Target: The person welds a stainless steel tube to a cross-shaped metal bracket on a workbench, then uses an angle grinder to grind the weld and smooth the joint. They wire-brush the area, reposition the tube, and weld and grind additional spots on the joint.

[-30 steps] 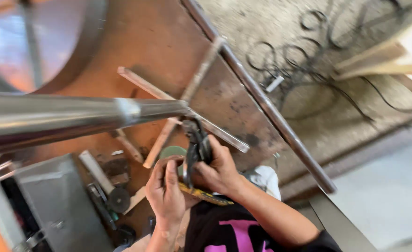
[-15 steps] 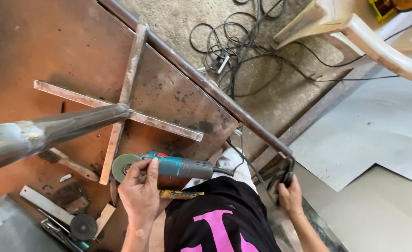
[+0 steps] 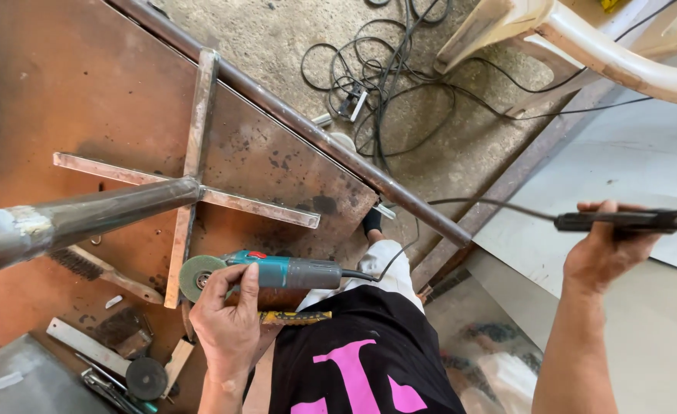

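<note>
The left hand (image 3: pixel 227 322) is closed around the angle grinder (image 3: pixel 277 272), which lies at the near edge of the rusty worktop (image 3: pixel 93 92). The right hand (image 3: pixel 603 249) is closed on a dark handle (image 3: pixel 622 221), out past the worktop's edge. The cord (image 3: pixel 469 203) hangs between them and could snag on the steel bar (image 3: pixel 315 134). The grinder's disc (image 3: pixel 198 277) sits close to the fingers (image 3: pixel 248 282) and the metal cross (image 3: pixel 192 172). Open room is to the right, over the floor (image 3: pixel 660 337).

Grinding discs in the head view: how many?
2. One greenish disc is mounted on the angle grinder that the left hand grips. One dark loose disc lies at the bench's lower edge near the flat bar. More may be hidden in the clutter.
</note>
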